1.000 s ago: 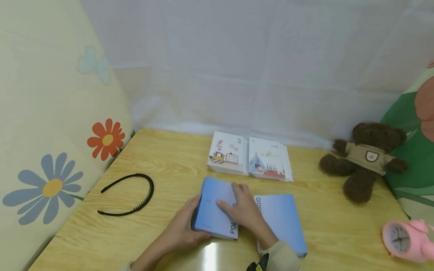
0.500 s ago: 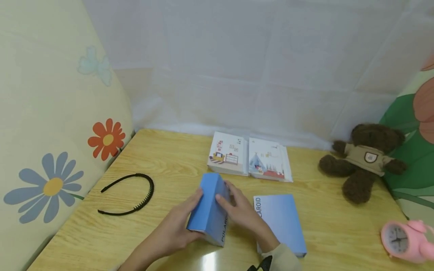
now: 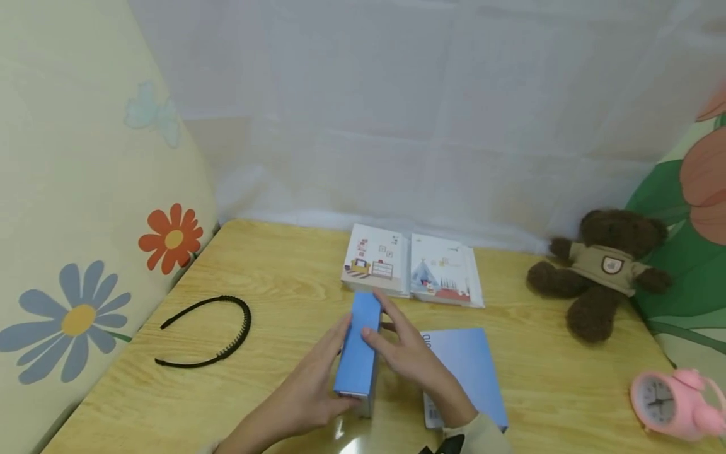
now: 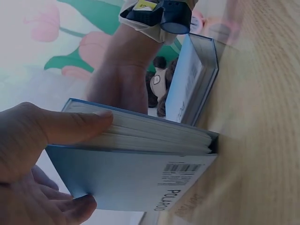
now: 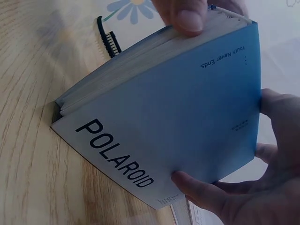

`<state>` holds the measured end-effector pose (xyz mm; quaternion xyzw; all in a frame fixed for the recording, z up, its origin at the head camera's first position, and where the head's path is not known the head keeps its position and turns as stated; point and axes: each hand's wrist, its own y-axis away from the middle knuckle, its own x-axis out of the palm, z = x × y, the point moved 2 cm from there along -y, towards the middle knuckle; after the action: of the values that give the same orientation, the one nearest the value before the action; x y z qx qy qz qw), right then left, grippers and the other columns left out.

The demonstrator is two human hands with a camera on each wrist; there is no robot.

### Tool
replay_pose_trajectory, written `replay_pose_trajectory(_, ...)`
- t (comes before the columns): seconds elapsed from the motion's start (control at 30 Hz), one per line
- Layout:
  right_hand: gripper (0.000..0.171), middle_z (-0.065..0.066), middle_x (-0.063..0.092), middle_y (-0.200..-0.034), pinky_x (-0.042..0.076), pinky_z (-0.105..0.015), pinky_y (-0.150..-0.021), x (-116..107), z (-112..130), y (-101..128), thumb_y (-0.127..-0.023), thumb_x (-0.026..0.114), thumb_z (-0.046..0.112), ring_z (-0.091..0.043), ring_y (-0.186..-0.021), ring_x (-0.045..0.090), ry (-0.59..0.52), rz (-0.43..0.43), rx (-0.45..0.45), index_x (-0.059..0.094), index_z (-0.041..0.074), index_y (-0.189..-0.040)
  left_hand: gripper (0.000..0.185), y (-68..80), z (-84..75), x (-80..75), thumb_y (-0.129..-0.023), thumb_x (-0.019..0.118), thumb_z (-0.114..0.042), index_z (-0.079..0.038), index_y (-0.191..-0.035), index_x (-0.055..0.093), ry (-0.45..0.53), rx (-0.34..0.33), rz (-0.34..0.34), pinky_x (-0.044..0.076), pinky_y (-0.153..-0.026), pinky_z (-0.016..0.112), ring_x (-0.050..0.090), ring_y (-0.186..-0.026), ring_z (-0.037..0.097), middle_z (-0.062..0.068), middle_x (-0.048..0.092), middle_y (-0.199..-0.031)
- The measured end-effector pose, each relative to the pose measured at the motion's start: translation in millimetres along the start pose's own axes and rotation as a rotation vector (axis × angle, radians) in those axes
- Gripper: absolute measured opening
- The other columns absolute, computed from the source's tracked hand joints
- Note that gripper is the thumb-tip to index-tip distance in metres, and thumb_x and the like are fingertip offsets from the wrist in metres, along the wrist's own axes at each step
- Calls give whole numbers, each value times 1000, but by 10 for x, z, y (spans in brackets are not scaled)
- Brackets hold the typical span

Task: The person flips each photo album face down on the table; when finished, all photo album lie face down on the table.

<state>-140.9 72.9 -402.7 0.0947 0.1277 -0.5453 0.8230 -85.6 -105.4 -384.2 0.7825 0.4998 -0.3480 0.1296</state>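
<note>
A thick blue photo album (image 3: 360, 347) lettered POLAROID stands on its page edge on the table, blue spine facing up. From the left, my left hand (image 3: 309, 394) grips it, the thumb (image 4: 84, 125) across the near end of the pages and the fingers against the back cover. My right hand (image 3: 408, 353) holds the other side, its thumb (image 5: 197, 187) on the front cover and other fingers near the spine and far end. A second blue album (image 3: 467, 372) lies flat just right, partly behind my right wrist.
Two white illustrated albums (image 3: 374, 258) lie side by side near the back edge. A black toothed headband (image 3: 245, 325) is at left. On the right are a brown teddy bear (image 3: 601, 265) and a pink alarm clock (image 3: 675, 403). White cloth hangs behind.
The held album has turned from lying with its cover facing up to standing upright, spine on top. Both hands have kept hold of it, and the view has shifted slightly.
</note>
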Motion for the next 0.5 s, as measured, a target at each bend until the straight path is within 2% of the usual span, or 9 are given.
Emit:
replay_pose_trajectory(0.17, 64, -6, 31, -151, 38, -65, -95, -3, -22, -3, -91, 54, 49, -39, -128, 40, 29, -12, 12, 16, 54, -142, 126, -27, 194, 89, -60, 88, -17, -23, -152, 2, 132, -46, 33, 34, -107, 47, 36, -133, 24, 4, 27, -153)
replay_pose_trajectory(0.3, 63, -2, 28, -152, 35, -64, -98, -9, -23, 8, -91, 53, 51, -36, -131, 39, 22, 0, 30, 14, 57, -141, 124, -53, 342, 222, -54, 89, -13, -29, -151, 13, 195, -13, 85, 36, -107, 43, 45, -125, 18, -4, 41, -144)
replay_pose_trajectory(0.43, 63, -1, 27, -153, 34, -65, -99, -9, -13, 13, -91, 52, 51, -35, -132, 38, 22, 4, 35, 14, 58, -141, 108, -42, 411, 350, -55, 89, -17, -24, -145, 29, 174, 30, 72, 44, -98, 38, 53, -111, 15, -6, 53, -127)
replay_pose_trajectory(0.5, 63, -1, 28, -152, 33, -65, -99, -11, -5, 16, -91, 52, 51, -34, -132, 37, 20, 0, 37, 14, 58, -141, 102, -25, 422, 395, -58, 89, -24, -18, -143, 33, 137, 26, 53, 42, -98, 41, 53, -109, 16, -3, 55, -125)
